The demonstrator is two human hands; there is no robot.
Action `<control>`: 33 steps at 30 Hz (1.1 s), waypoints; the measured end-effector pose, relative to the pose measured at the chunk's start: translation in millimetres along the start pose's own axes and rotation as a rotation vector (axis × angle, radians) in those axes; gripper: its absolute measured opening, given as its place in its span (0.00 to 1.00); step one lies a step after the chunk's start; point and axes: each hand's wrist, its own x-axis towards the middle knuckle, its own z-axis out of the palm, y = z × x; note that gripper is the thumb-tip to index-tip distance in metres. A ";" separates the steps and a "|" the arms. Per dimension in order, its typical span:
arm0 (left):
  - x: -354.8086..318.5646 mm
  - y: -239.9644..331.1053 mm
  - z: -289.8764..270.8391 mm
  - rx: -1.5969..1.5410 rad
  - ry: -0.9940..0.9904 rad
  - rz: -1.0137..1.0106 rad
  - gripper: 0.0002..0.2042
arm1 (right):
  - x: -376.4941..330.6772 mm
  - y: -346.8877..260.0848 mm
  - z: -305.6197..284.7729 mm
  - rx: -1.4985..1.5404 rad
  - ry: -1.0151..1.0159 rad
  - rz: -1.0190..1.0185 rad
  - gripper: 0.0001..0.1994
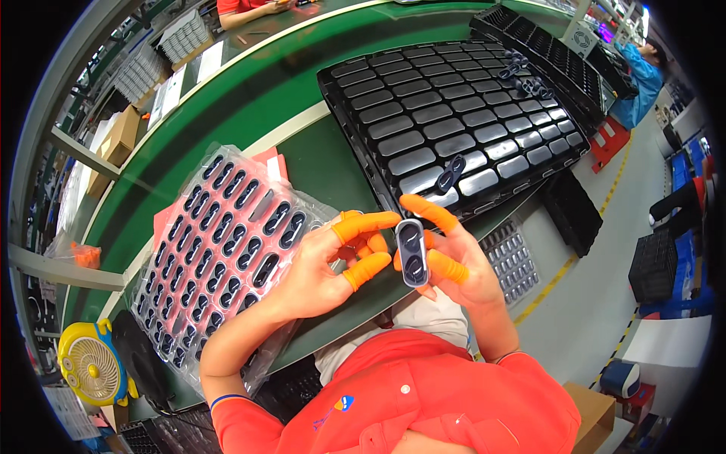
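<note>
Pinching grey-rimmed, black, oblong plastic piece (412,253): right hand (473,274); left hand (316,274) half-curled, contact unclear; slackened grip could drop it.

The case (411,278) looks like smooth plastic, the black tray (398,138) glossy moulded plastic, the clear tray (265,181) thin shiny plastic, the shirt (378,386) matt cloth.
</note>
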 end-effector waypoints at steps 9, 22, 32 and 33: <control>0.6 8.5 7.3 0.146 0.027 0.180 0.22 | -4.2 12.1 2.8 -0.193 0.122 -0.312 0.25; -4.5 -1.6 7.9 0.420 0.076 0.251 0.21 | -5.9 24.5 6.1 -0.279 0.213 -0.452 0.24; -1.0 -2.2 15.1 0.091 0.033 0.020 0.18 | -7.6 21.6 3.7 -0.753 0.389 -0.384 0.14; -2.8 -7.5 16.7 0.099 0.057 0.021 0.16 | -6.0 25.3 4.0 -0.917 0.347 -0.510 0.14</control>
